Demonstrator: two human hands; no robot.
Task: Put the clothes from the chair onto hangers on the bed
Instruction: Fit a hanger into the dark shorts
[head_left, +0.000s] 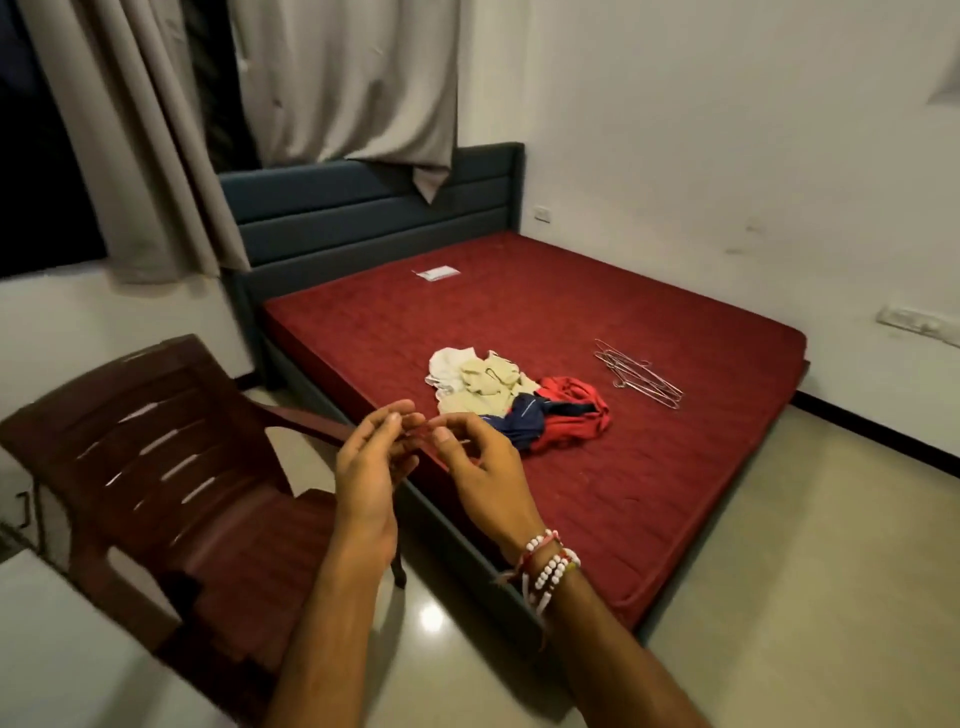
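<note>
A pile of clothes lies on the red mattress (649, 322): a cream garment (483, 382) with a hanger hook showing on it, a navy piece (524, 418) and a red one (574, 418). Several bare wire hangers (641, 376) lie to the right of the pile. The brown plastic chair (171, 467) at the left has nothing on its seat. My left hand (371, 467) and my right hand (480, 467) are raised together in front of the bed's near edge, fingertips close and fingers loosely curled. Neither holds anything I can make out.
A dark blue headboard (374, 208) stands at the back under grey curtains (337, 78). A small white packet (436, 273) lies on the mattress near the headboard. Shiny tiled floor (805, 571) runs along the bed's near side. Beaded bracelets (545, 564) circle my right wrist.
</note>
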